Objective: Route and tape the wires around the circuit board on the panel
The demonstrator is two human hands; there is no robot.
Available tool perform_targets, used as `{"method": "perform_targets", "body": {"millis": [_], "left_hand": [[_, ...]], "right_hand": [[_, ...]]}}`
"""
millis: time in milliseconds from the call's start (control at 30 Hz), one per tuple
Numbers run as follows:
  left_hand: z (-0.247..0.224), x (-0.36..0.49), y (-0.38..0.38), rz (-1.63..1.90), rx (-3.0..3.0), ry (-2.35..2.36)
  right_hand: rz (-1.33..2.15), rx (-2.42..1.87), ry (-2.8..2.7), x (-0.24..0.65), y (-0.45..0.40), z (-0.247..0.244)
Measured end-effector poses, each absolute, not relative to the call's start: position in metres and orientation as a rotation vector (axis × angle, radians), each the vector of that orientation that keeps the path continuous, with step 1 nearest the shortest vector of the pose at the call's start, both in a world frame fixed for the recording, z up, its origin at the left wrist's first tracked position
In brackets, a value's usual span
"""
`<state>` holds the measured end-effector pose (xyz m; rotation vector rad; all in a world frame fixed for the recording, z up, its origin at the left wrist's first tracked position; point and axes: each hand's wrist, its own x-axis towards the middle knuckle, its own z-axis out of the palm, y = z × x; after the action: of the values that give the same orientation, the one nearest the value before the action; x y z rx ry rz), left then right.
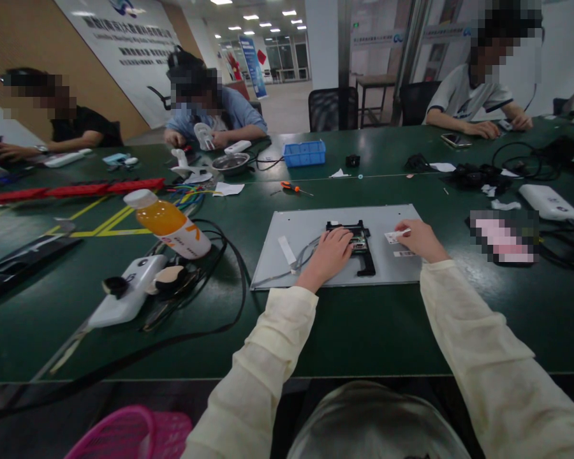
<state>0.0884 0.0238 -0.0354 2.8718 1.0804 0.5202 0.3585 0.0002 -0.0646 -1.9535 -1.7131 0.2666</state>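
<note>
A flat grey panel point(306, 223) lies on the green table in front of me. On its middle sits a black bracket point(367, 262) with a circuit board point(360, 241) inside it. My left hand point(332, 254) rests over the left part of the bracket, its fingers stretched out across it. A grey cable runs from under that hand to the panel's left edge, beside a white strip point(287, 250). At the panel's right side, my right hand point(421, 240) pinches the edge of a small white label point(392, 238). Just below it a barcode sticker point(404, 254) is on the panel.
An orange drink bottle point(172, 224), a white device point(129, 292) and black cables are to the left. Behind the panel lie a screwdriver point(290, 187) and a blue basket point(305, 153). A phone point(502, 238) lies right. Several people sit across the table point(363, 338).
</note>
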Motion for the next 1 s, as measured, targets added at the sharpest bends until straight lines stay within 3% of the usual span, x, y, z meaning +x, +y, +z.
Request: {"method": "perform_targets", "body": {"millis": [267,533,1000], "left_hand": [[-0.037,0.089,0.024,0.505,2.86,1.1],[-0.031,0.09,0.019,0.545,2.879,1.008],[-0.027,0.093,0.016,0.425,2.967,0.903]], "right_hand": [[0.399,-1.879,-1.625,0.352,-0.004,-0.056],[0.96,-1.594,-1.316,0.317,-0.009,-0.046],[0.866,-1.614,-1.409,0.303,-0.006,-0.055]]}}
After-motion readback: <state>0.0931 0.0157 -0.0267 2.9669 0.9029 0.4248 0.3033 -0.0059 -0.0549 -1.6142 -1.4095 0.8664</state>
